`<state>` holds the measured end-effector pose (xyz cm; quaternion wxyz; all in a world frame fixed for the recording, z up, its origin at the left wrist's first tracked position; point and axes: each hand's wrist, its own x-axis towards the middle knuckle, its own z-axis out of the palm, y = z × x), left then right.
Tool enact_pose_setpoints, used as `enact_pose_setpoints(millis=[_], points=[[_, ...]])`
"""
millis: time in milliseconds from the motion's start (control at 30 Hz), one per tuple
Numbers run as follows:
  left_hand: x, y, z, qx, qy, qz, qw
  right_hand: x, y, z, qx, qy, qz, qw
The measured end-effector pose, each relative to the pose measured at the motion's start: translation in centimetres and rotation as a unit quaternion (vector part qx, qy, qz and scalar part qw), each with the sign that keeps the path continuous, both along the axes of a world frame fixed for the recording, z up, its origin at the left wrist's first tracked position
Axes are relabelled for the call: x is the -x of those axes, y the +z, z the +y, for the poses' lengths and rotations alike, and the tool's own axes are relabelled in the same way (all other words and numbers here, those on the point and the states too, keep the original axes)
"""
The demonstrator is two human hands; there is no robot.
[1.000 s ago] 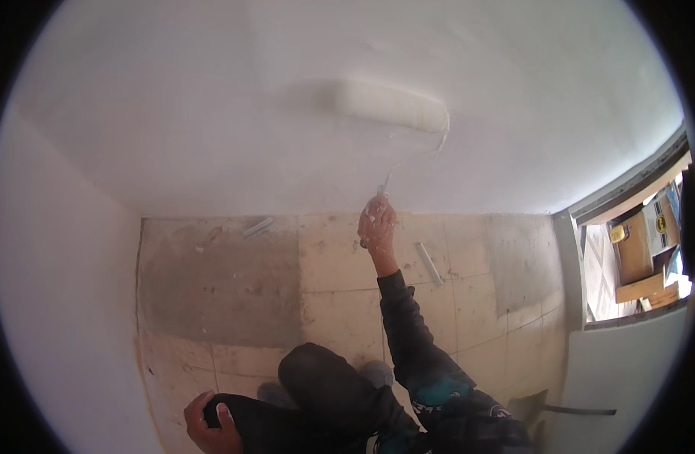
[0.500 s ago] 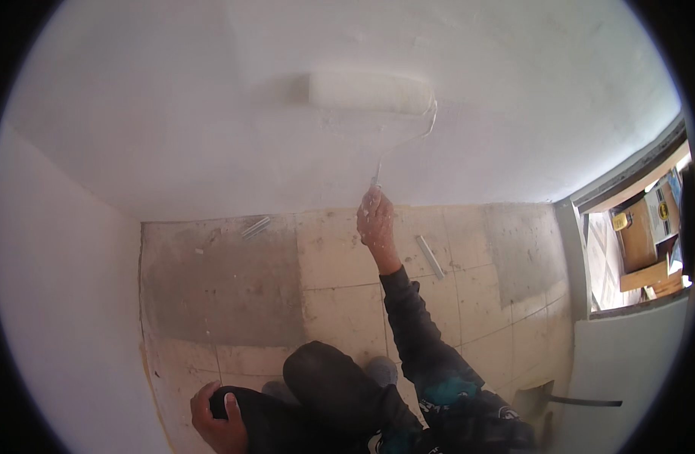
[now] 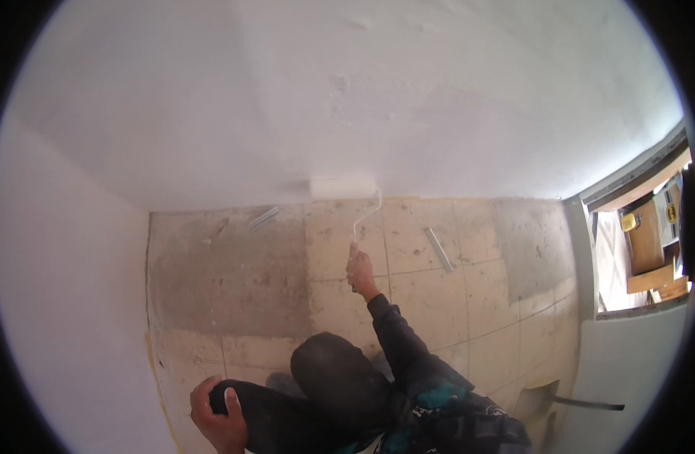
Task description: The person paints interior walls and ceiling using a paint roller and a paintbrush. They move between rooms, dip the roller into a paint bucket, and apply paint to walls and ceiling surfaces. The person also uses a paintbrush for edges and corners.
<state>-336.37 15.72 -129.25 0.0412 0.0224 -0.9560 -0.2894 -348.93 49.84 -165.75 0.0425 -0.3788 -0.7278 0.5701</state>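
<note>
A white paint roller [image 3: 341, 188] lies against the foot of the white wall [image 3: 408, 144], just above where it meets the floor. Its bent wire frame leads back to my right hand [image 3: 359, 271], which is closed round the handle with the arm stretched forward. Most of the handle is hidden inside my fingers. At the lower left, my left hand [image 3: 217, 418] rests on my knee [image 3: 241, 401], holding no tool, thumb and fingers apart over the dark trouser cloth.
Two pale strips lie on the tiled floor, a left strip [image 3: 265, 218] and a right strip [image 3: 440, 250]. A container [image 3: 535, 401] with a dark bar across it stands at the lower right. Beyond a framed opening [image 3: 589, 257] are cardboard boxes [image 3: 644, 240]. A side wall [image 3: 75, 265] bounds the left.
My right hand has pulled the roller down the wall to its base and slightly left. A rough patch higher up, formerly behind the roller, now shows. My left hand has stayed on the knee.
</note>
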Motion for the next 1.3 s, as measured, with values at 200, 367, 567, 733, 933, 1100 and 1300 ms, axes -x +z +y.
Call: enact_pose_setpoints(millis=[200,367,567,733,933,1100,1300], points=[[0.3,-1.1,-1.1,-0.017,0.003,0.01,1.0,-4.6,2.1,1.5,0.003,0.016,-0.006,1.0],[0.1,-1.0,-1.4,-0.013,-0.005,0.001,1.0,-2.6,7.5,4.2,-0.156,0.015,0.193,0.969],[1.0,-1.2,-0.3,-0.024,-0.009,-0.017,1.0,-2.8,1.1,8.6,-0.377,0.199,0.037,0.904],[-0.5,0.1,-0.2,-0.018,0.026,-0.017,0.999,-1.7,-4.7,3.5,-0.27,0.112,0.215,0.932],[-0.5,-0.1,0.2,-0.024,0.021,-0.016,0.999,-2.2,-6.1,4.8,-0.303,0.127,0.359,0.874],[-0.5,-0.1,-0.1,-0.031,0.017,-0.008,0.999,-2.7,1.7,3.8,-0.015,0.064,0.077,0.995],[0.3,-1.2,0.7,-0.039,-0.025,0.007,0.999,-1.0,12.9,5.8,-0.128,-0.001,0.158,0.979]])
